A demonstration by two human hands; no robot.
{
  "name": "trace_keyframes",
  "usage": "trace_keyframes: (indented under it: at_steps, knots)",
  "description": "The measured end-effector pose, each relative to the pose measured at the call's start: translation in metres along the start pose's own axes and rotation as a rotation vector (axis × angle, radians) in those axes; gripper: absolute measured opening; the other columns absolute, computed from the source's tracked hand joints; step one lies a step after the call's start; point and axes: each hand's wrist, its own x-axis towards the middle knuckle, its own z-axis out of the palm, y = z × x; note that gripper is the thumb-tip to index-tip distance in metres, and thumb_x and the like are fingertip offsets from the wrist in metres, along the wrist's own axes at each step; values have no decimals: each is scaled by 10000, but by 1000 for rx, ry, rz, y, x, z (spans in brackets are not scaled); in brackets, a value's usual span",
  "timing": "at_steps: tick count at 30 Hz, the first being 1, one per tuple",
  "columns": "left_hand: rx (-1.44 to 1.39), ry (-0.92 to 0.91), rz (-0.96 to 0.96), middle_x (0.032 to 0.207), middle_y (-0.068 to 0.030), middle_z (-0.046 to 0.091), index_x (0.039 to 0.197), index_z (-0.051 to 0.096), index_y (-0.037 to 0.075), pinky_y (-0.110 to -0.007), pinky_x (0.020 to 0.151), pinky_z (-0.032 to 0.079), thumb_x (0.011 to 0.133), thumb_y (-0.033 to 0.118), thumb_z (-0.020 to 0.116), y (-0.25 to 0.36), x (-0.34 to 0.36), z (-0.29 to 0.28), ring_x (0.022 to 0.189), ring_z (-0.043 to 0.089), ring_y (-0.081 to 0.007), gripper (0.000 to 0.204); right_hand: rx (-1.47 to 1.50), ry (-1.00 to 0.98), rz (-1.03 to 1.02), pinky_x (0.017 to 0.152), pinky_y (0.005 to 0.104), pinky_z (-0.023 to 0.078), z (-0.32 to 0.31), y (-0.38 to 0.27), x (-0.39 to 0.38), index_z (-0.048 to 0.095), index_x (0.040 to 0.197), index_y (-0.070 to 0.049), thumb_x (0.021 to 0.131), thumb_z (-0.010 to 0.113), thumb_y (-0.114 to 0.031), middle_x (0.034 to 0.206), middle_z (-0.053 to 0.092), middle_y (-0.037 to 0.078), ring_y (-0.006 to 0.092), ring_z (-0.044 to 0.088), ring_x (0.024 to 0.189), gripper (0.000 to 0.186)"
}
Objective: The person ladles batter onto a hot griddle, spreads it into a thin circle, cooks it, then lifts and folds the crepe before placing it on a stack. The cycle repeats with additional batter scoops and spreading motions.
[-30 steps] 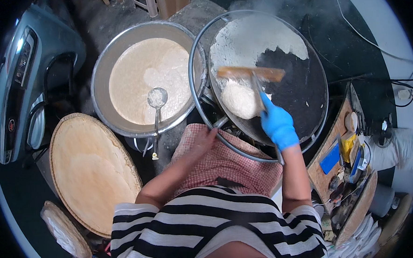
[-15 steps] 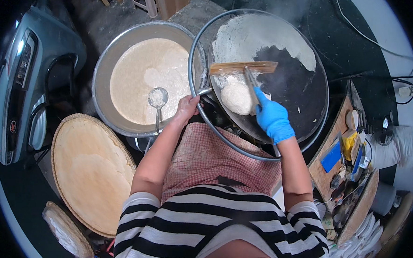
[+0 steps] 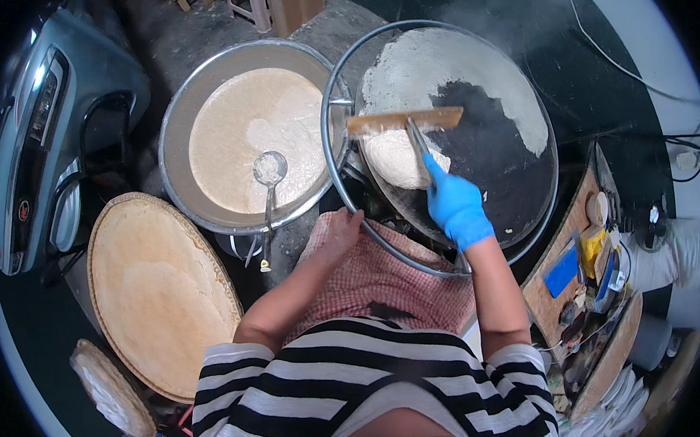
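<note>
My right hand point(image 3: 458, 207), in a blue glove, is closed round the handle of a wooden batter spreader point(image 3: 440, 119). Its blade lies across the left part of a round black griddle point(image 3: 495, 191). Just below the blade, a mound of pale batter point(image 3: 393, 161) rests on the griddle. A thin pale layer of batter point(image 3: 436, 56) coats the far side and curves down the right. My bare left hand point(image 3: 346, 228) is closed on the grey metal ring point(image 3: 332, 152) around the griddle, at its near left.
A large metal basin point(image 3: 174, 148) of batter stands left of the griddle, with a ladle point(image 3: 269, 195) over its near rim. At left are a round tray of thin pale sheets point(image 3: 159, 284) and a grey-blue vehicle point(image 3: 82, 82). A cluttered board point(image 3: 553, 311) is at right. Steam rises beyond the griddle.
The ring and the batter layer have turned clockwise. My left hand has moved down and right along the ring. The spreader has shifted slightly left; the mound sits closer beneath it.
</note>
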Motion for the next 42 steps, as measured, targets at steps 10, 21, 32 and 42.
trace_keyframes:
  at_steps: [10,21,32,42]
  knots:
    - [-413,-114,-107,749,-50,603,903,546,36,-231,558,463,903,230,507,41,66,-67,630,566,-100,198,30,-6,69,670,454,472,-19,10,4,418,1300,-179,804,521,-147,798,610,221,382,595,723,508]
    - [-326,10,-49,788,-58,588,946,568,23,-245,597,473,905,304,491,5,-14,-20,651,567,-133,295,0,-74,120,624,446,477,-34,20,-32,394,1323,-173,807,530,-152,741,617,195,364,605,679,534]
    - [-273,-83,-146,677,-47,576,826,586,17,-271,519,466,894,291,519,19,48,-47,583,549,-134,291,-74,-163,111,618,452,475,-32,23,-48,350,1350,-196,791,535,-134,727,612,197,363,600,655,592]
    - [-364,-92,-58,748,-56,582,912,585,-5,-249,535,474,889,332,516,31,40,-69,583,547,-121,344,-59,-136,102,638,452,475,-16,-1,-29,374,1336,-194,800,518,-141,756,616,203,358,606,679,557]
